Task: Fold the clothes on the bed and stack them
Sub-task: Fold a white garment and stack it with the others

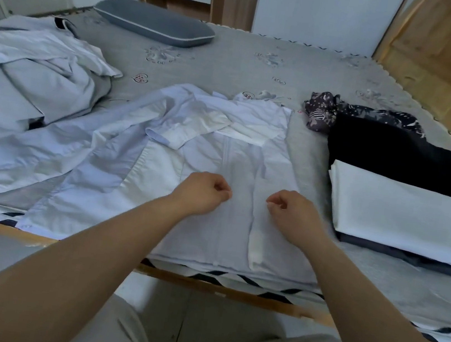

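Fists curled and holding nothing, we are hovering our left hand and right hand over the half-folded white shirt, seemingly readying its next fold.

The shirt at centre is white. At 10 o'clock lies a pale grey-white heap. At 2 o'clock sit a black garment, a dark floral-print one and a white folded cloth. The bed is grey, flower-embroidered; the pillow slate grey.

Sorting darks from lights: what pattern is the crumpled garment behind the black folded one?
Dark crumpled garment with a pale floral-like print; head view.
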